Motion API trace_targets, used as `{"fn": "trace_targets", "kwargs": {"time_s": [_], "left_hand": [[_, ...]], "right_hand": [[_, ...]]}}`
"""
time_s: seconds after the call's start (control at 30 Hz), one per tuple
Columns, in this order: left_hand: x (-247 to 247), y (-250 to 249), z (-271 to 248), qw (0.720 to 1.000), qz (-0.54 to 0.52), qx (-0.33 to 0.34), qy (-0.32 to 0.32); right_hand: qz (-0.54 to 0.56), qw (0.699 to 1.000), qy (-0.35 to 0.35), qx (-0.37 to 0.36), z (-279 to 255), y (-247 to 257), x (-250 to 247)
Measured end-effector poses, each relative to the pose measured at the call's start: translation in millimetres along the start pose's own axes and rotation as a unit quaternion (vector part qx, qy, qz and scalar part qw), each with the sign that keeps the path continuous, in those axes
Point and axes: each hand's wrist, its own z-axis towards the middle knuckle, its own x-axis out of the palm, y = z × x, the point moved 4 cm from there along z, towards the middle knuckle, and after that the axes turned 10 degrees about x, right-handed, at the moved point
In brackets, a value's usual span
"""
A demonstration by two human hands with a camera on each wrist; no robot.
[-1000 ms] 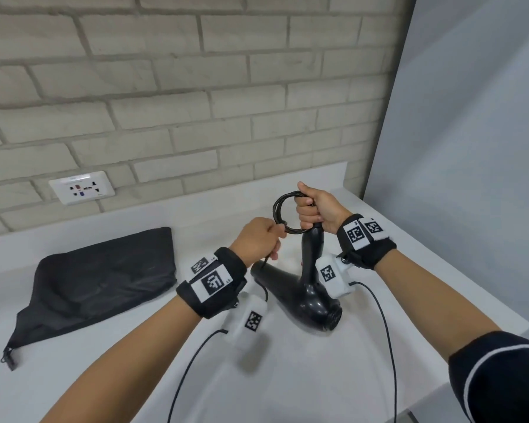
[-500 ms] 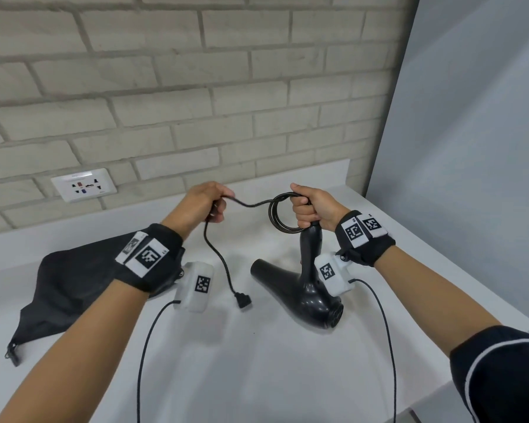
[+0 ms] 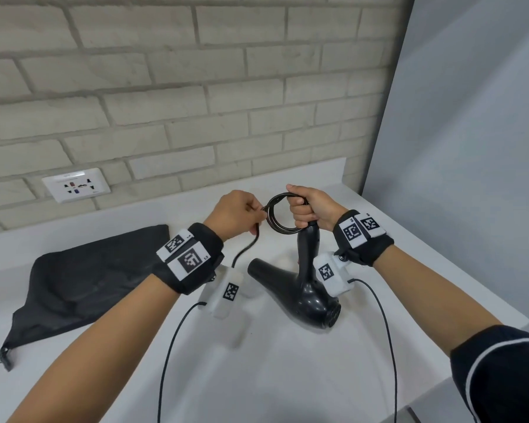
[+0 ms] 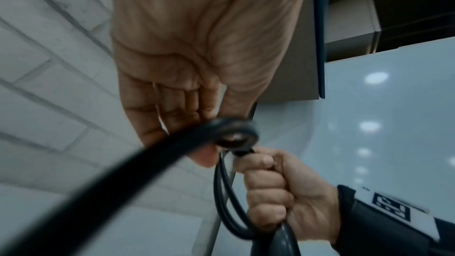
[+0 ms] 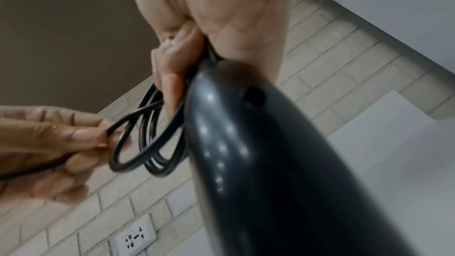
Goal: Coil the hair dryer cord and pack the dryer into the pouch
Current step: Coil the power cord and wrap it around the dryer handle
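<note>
Coiling step, nearly done. Right hand grips the dryer handle plus the cord loops, dryer body resting mid-bench. Left hand pinches the loose tail beside the coil. Next, probably: wrap the tail on, then reach the pouch lying flat at the bench's left edge. Wall socket behind; nothing blocks.

Dryer showing glossy black, cord black too. Pouch lying matte black w/ dark zipper. Counter looking plain white. Wall showing pale grey brick pattern. Socket white. Wristbands black w/ b&w square-code tags.
</note>
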Motion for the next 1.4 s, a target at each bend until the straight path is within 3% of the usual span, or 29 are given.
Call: {"fn": "trace_targets", "kwargs": {"time_s": [0.17, 0.3, 0.47, 0.77, 0.87, 1.0, 1.23, 1.4], "left_hand": [[-28.0, -12.0, 5.0, 0.994, 0.086, 0.062, -0.036], [-34.1, -14.6, 8.9, 0.97, 0.194, 0.107, -0.102], [-21.7, -0.4, 17.2, 0.957, 0.208, 0.141, -0.146], [11.3, 37.1, 20.1, 0.964, 0.206, 0.141, -0.096], [4.5, 66.0, 7.5, 0.979, 0.141, 0.105, -0.107], [-4.7, 109.6, -14.5, 0.989, 0.082, 0.01, -0.124], [11.6, 160.0, -49.3, 0.981, 0.043, -0.185, -0.034], [44.2, 165.1, -55.7, 0.97, -0.086, -0.219, 0.065]], "right_hand": [[-0.039, 0.999, 0.025, 0.006, 0.1, 1.6, 7.5], [-0.103, 0.994, 0.016, -0.014, -5.0, 4.3, 12.8], [-0.119, 0.993, 0.009, -0.024, -7.6, 4.7, 12.3], [-0.085, 0.996, 0.01, -0.01, -6.0, 3.9, 4.3], [-0.067, 0.998, 0.005, -0.007, -7.9, 2.4, -3.8], [-0.056, 0.998, 0.004, -0.002, -9.1, 0.1, -8.9], [-0.043, 0.999, 0.003, 0.006, -7.0, 0.5, -11.1], [-0.03, 0.999, 0.006, 0.007, -6.4, 0.1, -12.3]]}}
